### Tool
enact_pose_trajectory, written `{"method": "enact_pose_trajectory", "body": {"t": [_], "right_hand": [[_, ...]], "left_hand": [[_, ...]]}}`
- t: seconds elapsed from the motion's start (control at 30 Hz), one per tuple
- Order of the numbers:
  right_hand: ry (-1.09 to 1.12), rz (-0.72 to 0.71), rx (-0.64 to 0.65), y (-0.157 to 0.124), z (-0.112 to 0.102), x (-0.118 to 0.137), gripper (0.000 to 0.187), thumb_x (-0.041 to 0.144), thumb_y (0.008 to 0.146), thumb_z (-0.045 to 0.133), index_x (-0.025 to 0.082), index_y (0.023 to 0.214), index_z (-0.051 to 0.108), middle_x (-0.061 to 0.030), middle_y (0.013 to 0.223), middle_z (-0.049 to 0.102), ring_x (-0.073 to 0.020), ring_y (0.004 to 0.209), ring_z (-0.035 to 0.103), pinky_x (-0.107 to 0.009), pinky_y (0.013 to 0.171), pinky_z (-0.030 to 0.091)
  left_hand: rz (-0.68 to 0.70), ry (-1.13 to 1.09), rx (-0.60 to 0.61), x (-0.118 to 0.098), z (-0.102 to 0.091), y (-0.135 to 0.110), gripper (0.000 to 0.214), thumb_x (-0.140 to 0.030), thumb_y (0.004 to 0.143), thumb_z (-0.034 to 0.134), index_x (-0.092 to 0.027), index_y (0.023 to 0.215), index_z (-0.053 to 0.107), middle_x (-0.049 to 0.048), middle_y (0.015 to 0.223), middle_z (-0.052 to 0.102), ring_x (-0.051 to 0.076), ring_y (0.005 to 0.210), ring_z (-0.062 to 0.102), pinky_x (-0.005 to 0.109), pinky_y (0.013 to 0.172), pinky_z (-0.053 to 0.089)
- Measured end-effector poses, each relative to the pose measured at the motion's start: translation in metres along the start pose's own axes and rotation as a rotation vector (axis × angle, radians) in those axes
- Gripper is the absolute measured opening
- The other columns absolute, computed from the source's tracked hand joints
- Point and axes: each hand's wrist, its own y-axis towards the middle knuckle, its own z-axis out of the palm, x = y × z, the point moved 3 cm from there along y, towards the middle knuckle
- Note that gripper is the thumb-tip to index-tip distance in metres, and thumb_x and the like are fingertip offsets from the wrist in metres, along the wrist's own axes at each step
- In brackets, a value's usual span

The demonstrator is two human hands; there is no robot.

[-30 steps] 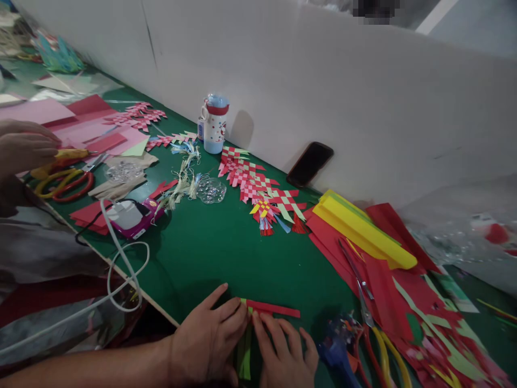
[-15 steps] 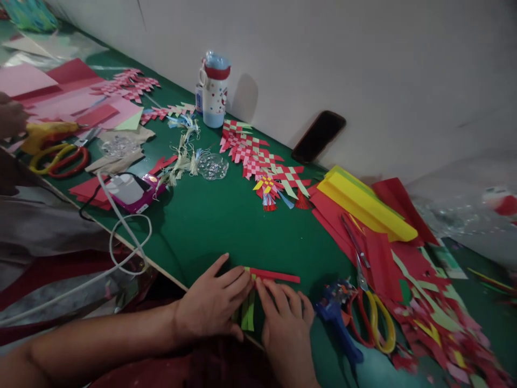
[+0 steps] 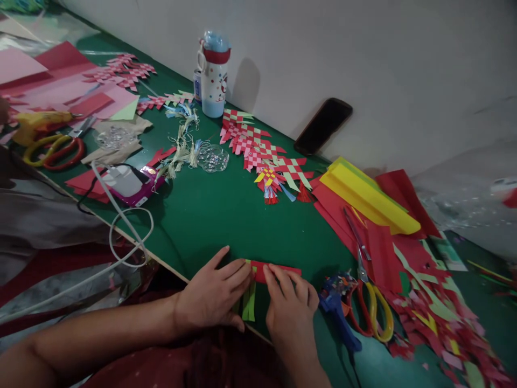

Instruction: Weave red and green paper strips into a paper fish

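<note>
Red strips (image 3: 260,272) may slide crooked against the green strips (image 3: 249,304).
Uneven pressure would cause it: left hand (image 3: 216,291) lies spread; right hand (image 3: 291,302) touches red, whether pinching I cannot tell.

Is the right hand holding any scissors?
No, the right hand has its fingers on red paper, while the nearest scissors lie apart from it, off to its right.

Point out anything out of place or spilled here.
The white cable loops loosely over the edge of the green table, where it might snag. Paper scraps lie in a messy heap beside the scissors at the picture's right. Nothing looks clearly spilled.
</note>
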Motion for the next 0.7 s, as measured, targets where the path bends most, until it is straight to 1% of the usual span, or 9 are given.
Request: {"method": "enact_pose_trajectory", "body": {"t": [0.17,0.4,0.57,0.7], "right_hand": [[0.003,-0.009,-0.005,0.0003,0.0023,-0.0016,0.05,0.005,0.075,0.049,0.022,0.119,0.062,-0.0028,0.12,0.068,-0.024,0.105,0.052,-0.046,0.096,0.027],[0.01,0.011,0.01,0.0009,0.0029,-0.0028,0.052,0.004,0.072,0.049,0.025,0.118,0.063,-0.0017,0.12,0.068,-0.0231,0.105,0.053,-0.045,0.096,0.027],[0.003,0.018,0.009,0.0012,0.0036,-0.0029,0.052,0.005,0.073,0.049,0.025,0.119,0.062,-0.0018,0.12,0.068,-0.0228,0.105,0.054,-0.045,0.097,0.027],[0.007,0.012,-0.037,-0.0007,0.0051,-0.0042,0.051,0.006,0.074,0.049,0.028,0.117,0.063,-0.0001,0.118,0.069,-0.023,0.102,0.056,-0.046,0.095,0.028]], "left_hand": [[-0.007,-0.004,0.009,0.0003,-0.0001,0.0,0.085,-0.079,0.082,0.032,-0.012,0.131,0.053,0.0126,0.131,0.056,0.026,0.122,0.047,0.047,0.115,0.016],[-0.019,-0.014,-0.017,0.001,0.0019,-0.001,0.089,-0.081,0.079,0.034,-0.012,0.132,0.051,0.0122,0.127,0.057,0.027,0.121,0.047,0.047,0.115,0.016],[-0.013,-0.024,-0.053,0.0009,0.0042,-0.0052,0.089,-0.079,0.082,0.028,-0.011,0.135,0.048,0.0112,0.129,0.057,0.026,0.122,0.046,0.048,0.115,0.014],[-0.019,-0.024,-0.071,0.0001,0.0052,-0.0049,0.09,-0.081,0.081,0.025,-0.011,0.133,0.05,0.0111,0.125,0.059,0.026,0.12,0.046,0.047,0.115,0.013]]}}
